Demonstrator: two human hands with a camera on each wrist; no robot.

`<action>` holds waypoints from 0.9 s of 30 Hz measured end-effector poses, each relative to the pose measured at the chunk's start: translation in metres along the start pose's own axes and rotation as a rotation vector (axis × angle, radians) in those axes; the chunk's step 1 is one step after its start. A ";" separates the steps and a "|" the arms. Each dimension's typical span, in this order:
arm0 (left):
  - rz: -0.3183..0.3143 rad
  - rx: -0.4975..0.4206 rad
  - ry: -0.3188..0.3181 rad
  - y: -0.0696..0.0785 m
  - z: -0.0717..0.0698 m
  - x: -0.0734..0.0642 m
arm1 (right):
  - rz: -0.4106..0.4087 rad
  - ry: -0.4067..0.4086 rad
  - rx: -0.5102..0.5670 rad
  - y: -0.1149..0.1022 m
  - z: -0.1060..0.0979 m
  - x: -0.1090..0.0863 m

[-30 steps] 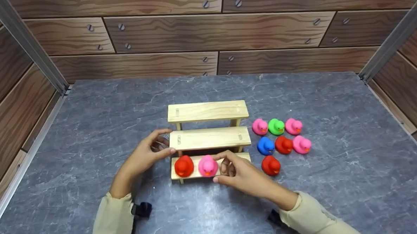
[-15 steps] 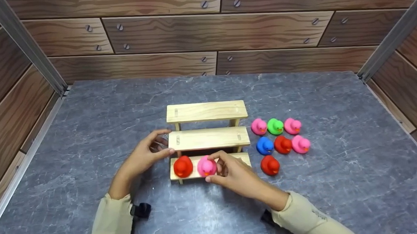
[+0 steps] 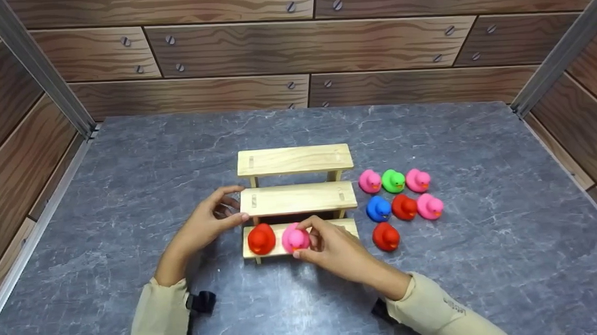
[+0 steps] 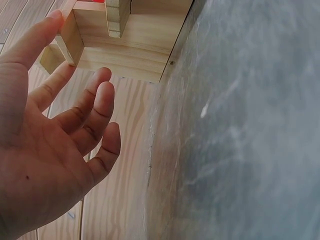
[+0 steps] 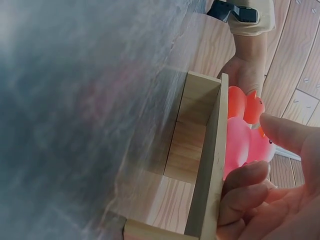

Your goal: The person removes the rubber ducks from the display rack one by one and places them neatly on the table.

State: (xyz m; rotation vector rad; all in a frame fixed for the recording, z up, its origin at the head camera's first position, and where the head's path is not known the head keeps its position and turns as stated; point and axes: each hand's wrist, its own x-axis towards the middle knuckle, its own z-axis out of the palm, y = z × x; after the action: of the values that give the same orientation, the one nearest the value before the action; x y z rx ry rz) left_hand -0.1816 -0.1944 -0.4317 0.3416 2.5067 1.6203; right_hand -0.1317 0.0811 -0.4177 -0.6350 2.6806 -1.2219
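Note:
A three-step wooden stand [image 3: 300, 200] stands mid-table. My left hand [image 3: 202, 223] holds the left end of its middle step between thumb and index finger; in the left wrist view the other fingers of that hand [image 4: 55, 145] are loosely bent, off the wood. On the bottom step sit a red rubber duck [image 3: 261, 239] at the left and a pink rubber duck [image 3: 295, 238] beside it. My right hand [image 3: 340, 251] pinches the pink duck from its right side, thumb in front and index finger behind. The right wrist view shows the pink duck [image 5: 240, 145] standing on the step.
Right of the stand, several rubber ducks stand in rows on the grey table [image 3: 484, 260]: pink ones, a green duck [image 3: 393, 181], a blue duck [image 3: 379, 209] and red ones, the nearest a red duck [image 3: 386, 236]. Wood-patterned walls [image 3: 283, 47] enclose the table's back and sides.
My right hand has shifted slightly left, its thumb and index finger now closer around the pink duck. The duck and my left hand keep their places on the stand.

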 end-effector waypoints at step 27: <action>-0.003 0.000 -0.007 -0.002 0.000 0.001 | -0.047 -0.045 0.100 0.025 -0.058 -0.025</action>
State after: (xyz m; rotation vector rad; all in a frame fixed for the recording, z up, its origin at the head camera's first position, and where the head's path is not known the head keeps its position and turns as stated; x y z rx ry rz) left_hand -0.1824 -0.1945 -0.4332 0.3426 2.5009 1.6154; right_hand -0.1332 0.1466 -0.3995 -0.7059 2.5636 -1.3267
